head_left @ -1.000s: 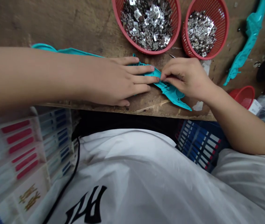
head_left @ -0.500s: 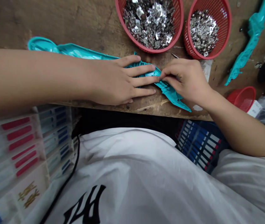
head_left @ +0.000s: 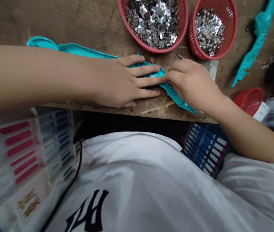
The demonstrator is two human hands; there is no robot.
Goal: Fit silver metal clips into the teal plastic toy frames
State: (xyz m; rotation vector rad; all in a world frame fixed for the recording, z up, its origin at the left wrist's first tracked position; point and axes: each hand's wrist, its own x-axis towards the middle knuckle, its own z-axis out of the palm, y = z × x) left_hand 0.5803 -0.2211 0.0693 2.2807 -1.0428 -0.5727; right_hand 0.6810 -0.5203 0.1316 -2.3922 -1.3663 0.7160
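Observation:
A long teal plastic molded part [head_left: 86, 50] lies along the front of the wooden bench, its narrow pointed end toward the right. Across its middle rests my left hand [head_left: 124, 80], palm down with fingers spread, pressing on it. Beside the left fingertips, my right hand [head_left: 192, 80] has its fingertips pinched together at the teal part's narrower section. Whatever sits between those right fingers is hidden by the hand. A thin metal tip [head_left: 179, 56] pokes out just behind the right knuckles.
Two red baskets, a larger one [head_left: 151, 49] and a smaller one [head_left: 233, 35], hold small metal clips. Another teal part [head_left: 250, 53] lies at right, near a small red basket [head_left: 250, 98]. Plastic crates [head_left: 204, 149] stand below the bench edge.
My right hand has rolled over slightly, its knuckles turning down and its fingertips now more hidden. The left hand stays in place on the teal part.

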